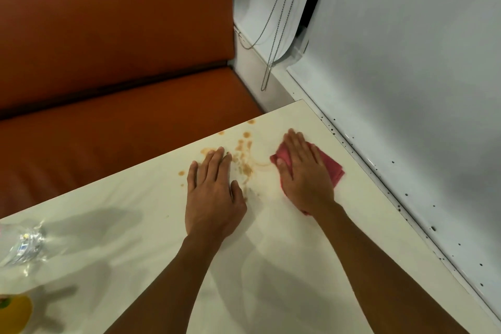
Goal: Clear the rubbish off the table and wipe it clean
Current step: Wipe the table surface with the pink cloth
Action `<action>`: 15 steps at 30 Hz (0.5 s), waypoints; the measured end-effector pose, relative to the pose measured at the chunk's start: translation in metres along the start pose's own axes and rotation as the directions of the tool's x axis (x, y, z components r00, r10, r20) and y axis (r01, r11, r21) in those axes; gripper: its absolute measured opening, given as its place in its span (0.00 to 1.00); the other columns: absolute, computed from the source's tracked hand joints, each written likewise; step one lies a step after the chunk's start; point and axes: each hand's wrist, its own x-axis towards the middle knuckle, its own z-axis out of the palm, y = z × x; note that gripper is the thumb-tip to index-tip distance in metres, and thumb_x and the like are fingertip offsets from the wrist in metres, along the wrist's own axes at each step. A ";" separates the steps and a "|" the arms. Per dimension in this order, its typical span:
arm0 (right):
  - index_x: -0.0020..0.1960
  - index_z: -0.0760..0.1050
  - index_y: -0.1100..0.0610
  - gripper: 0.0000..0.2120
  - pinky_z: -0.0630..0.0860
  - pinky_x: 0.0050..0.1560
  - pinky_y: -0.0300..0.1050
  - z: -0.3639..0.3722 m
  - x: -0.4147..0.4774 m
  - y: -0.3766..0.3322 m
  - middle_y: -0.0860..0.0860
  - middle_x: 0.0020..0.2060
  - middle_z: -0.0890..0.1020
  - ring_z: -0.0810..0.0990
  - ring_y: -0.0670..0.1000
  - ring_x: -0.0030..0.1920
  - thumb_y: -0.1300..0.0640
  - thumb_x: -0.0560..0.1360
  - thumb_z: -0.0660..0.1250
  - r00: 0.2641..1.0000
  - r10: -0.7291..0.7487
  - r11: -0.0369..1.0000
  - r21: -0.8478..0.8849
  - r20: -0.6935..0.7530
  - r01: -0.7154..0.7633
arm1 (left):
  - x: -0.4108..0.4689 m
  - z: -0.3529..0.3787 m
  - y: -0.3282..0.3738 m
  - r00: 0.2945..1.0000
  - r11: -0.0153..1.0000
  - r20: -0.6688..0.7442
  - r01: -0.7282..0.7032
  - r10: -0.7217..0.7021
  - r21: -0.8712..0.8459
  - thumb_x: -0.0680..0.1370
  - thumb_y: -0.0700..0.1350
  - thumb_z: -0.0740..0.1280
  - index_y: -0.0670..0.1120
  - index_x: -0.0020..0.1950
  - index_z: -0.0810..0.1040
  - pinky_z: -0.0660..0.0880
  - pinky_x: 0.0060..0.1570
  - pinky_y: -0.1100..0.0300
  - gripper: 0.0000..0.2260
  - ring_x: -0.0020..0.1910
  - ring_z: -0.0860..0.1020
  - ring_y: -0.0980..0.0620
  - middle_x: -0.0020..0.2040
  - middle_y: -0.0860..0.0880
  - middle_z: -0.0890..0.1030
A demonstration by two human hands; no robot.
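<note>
A cream table point(151, 225) carries brown spill stains point(245, 163) near its far edge. My right hand point(303, 171) presses flat on a folded pink cloth point(332, 167), just right of the stains. My left hand point(214, 190) lies flat on the table with fingers spread, holding nothing, its fingertips at the left side of the stains. A crumpled clear plastic bottle point(23, 247) lies at the table's left edge. A yellow object point(15, 312) shows partly at the bottom left corner.
An orange padded bench point(108, 62) stands beyond the table's far edge. A white wall point(406, 89) with dark specks runs along the table's right side. Blind cords point(273, 43) hang in the far corner.
</note>
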 end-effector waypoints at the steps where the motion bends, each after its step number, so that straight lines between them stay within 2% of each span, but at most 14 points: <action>1: 0.86 0.48 0.55 0.32 0.47 0.84 0.53 -0.001 0.010 0.007 0.50 0.85 0.51 0.46 0.51 0.85 0.41 0.87 0.43 0.994 0.112 0.994 -0.016 -0.005 -0.112 | 0.001 0.000 0.000 1.000 1.000 -0.001 0.000 0.000 -0.002 0.82 0.59 0.52 0.52 0.83 0.62 0.41 0.83 0.46 0.30 0.85 0.53 0.50 0.85 0.52 0.57; 3: 0.86 0.46 0.58 0.34 0.46 0.84 0.57 0.000 0.042 -0.001 0.54 0.85 0.49 0.46 0.54 0.85 0.41 0.86 0.41 0.949 0.317 0.948 -0.018 -0.003 -0.317 | 0.001 0.000 -0.001 1.000 1.000 -0.004 -0.005 0.005 0.002 0.82 0.59 0.52 0.52 0.83 0.63 0.41 0.83 0.46 0.30 0.85 0.53 0.50 0.85 0.51 0.58; 5: 0.86 0.47 0.59 0.33 0.46 0.84 0.58 0.002 0.069 -0.029 0.56 0.85 0.50 0.46 0.56 0.85 0.42 0.86 0.41 0.928 0.373 0.928 -0.004 -0.011 -0.373 | -0.001 0.000 -0.002 1.000 1.000 -0.008 -0.004 0.004 0.013 0.82 0.59 0.52 0.51 0.83 0.63 0.42 0.84 0.46 0.30 0.85 0.53 0.50 0.85 0.51 0.58; 6: 0.86 0.47 0.59 0.33 0.45 0.84 0.58 0.004 0.074 -0.043 0.56 0.85 0.49 0.46 0.56 0.85 0.42 0.86 0.41 0.945 0.326 0.945 -0.010 -0.008 -0.326 | -0.001 0.000 -0.003 1.000 1.000 -0.004 -0.003 0.003 0.017 0.82 0.59 0.51 0.52 0.83 0.62 0.42 0.84 0.46 0.30 0.85 0.53 0.50 0.85 0.51 0.58; 9: 0.86 0.43 0.54 0.33 0.41 0.84 0.54 0.008 0.046 -0.058 0.51 0.85 0.45 0.41 0.53 0.85 0.39 0.86 0.39 0.997 0.010 0.999 -0.044 0.071 -0.007 | -0.001 0.001 -0.004 1.000 1.000 -0.002 -0.001 0.001 0.014 0.82 0.60 0.50 0.52 0.84 0.62 0.43 0.84 0.46 0.31 0.85 0.52 0.50 0.85 0.51 0.57; 11: 0.86 0.42 0.52 0.32 0.41 0.84 0.52 0.006 0.022 -0.039 0.49 0.85 0.44 0.40 0.50 0.84 0.39 0.87 0.40 0.994 -0.050 0.998 -0.027 0.100 0.053 | 0.000 0.000 -0.003 1.000 1.000 0.008 -0.010 0.010 0.014 0.82 0.60 0.50 0.52 0.84 0.62 0.43 0.84 0.46 0.31 0.85 0.53 0.50 0.85 0.51 0.58; 13: 0.86 0.44 0.53 0.33 0.45 0.84 0.54 0.001 0.027 -0.019 0.50 0.85 0.46 0.43 0.52 0.85 0.39 0.86 0.40 0.996 0.081 0.996 -0.041 0.043 -0.079 | 0.001 -0.001 -0.002 1.000 1.000 0.001 0.000 0.000 0.017 0.81 0.60 0.50 0.52 0.84 0.62 0.43 0.84 0.45 0.31 0.85 0.53 0.50 0.85 0.51 0.58; 15: 0.86 0.46 0.57 0.33 0.46 0.84 0.56 -0.001 0.055 -0.019 0.53 0.86 0.49 0.46 0.55 0.85 0.41 0.86 0.42 0.964 0.265 0.964 -0.025 0.015 -0.264 | 0.001 0.000 -0.001 1.000 1.000 0.000 0.005 -0.005 0.007 0.81 0.61 0.50 0.52 0.84 0.62 0.43 0.84 0.45 0.31 0.85 0.53 0.50 0.85 0.51 0.57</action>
